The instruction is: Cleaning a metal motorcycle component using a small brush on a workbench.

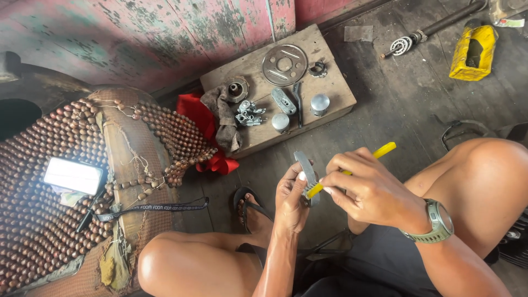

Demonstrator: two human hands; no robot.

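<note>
Curved metal part point(306, 171), grey, held upright near centre, above the person's knees. Left hand point(291, 202) clasps its lower end; right hand point(366, 190) pinches a yellow-handled tool point(352, 171) against it. Likely stiff, fairly heavy, greasy-slick: best gripped by the edges. Wooden board point(335, 96) with parts lies far.

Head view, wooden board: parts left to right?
Rag → small metal castings → round disc → shiny cylinder, all on the board.
</note>
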